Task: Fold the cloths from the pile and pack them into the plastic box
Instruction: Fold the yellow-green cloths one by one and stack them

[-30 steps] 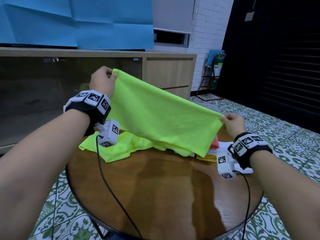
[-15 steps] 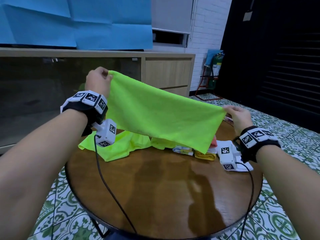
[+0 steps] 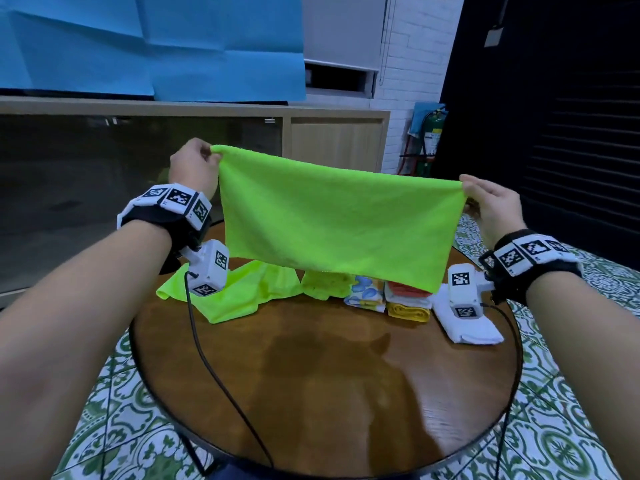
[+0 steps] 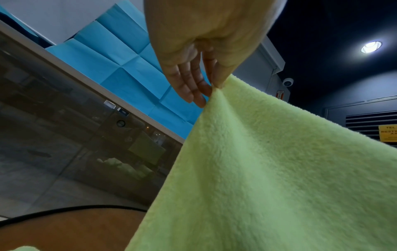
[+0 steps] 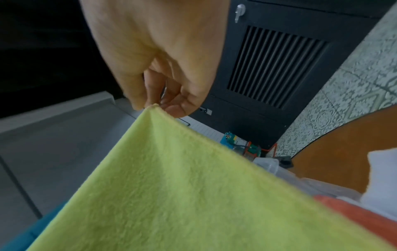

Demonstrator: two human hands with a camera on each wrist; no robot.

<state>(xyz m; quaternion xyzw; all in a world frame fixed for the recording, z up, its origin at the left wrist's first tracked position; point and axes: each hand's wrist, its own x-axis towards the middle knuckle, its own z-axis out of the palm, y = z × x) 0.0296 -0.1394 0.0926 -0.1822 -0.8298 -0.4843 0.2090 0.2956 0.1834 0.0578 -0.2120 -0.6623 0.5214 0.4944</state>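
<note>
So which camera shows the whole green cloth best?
The head view: the green cloth hangs there stretched between the left hand and right hand, all edges visible. The left wrist and right wrist views each show only one pinched corner and nearby fabric.

green cloth (image 3: 332, 223) stretched between hands, left hand (image 3: 192, 168), right hand (image 3: 491, 206)

A round wooden table (image 3: 311, 393) on green patterned tiles (image 3: 568, 441); blue paper (image 3: 156, 46) above a cabinet (image 3: 337, 143).
</note>
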